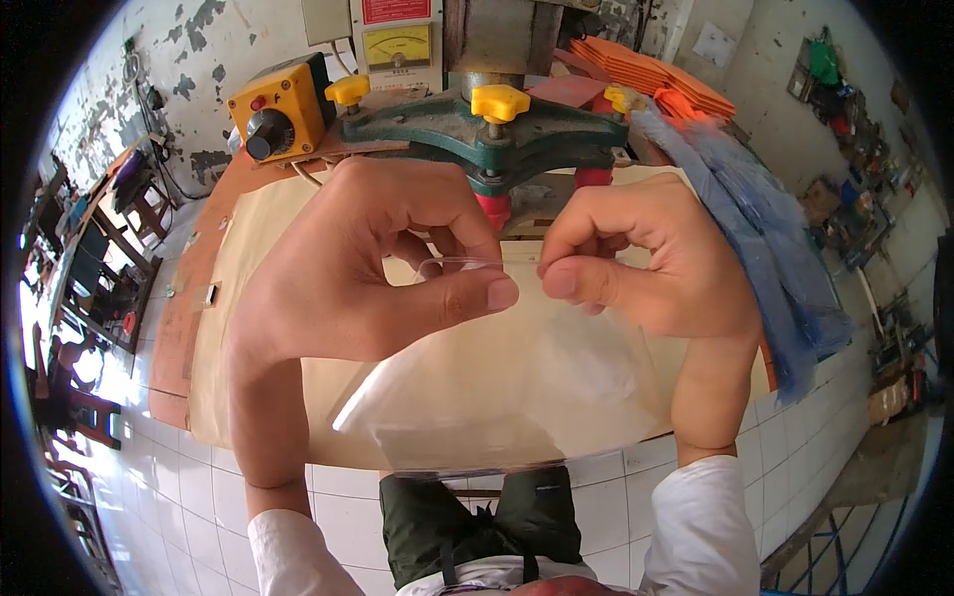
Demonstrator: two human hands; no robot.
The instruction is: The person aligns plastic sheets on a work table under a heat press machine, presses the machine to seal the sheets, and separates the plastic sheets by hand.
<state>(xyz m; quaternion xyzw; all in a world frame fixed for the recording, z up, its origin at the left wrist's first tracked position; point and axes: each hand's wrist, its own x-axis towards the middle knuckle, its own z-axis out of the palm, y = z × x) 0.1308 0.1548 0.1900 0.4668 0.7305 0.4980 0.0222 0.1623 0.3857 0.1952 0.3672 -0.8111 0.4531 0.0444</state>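
The left grip (338, 258) and right grip (671, 253) face each other, near but apart, both pinched.

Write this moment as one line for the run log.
left hand: pinching clear film | right hand: pinching film | film: over table | machine: beyond hands

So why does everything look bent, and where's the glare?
In the head view, black corners and the table's bowed front edge suggest a very wide lens; also in the head view, glare streaks the clear sheet and whitens the floor at left.
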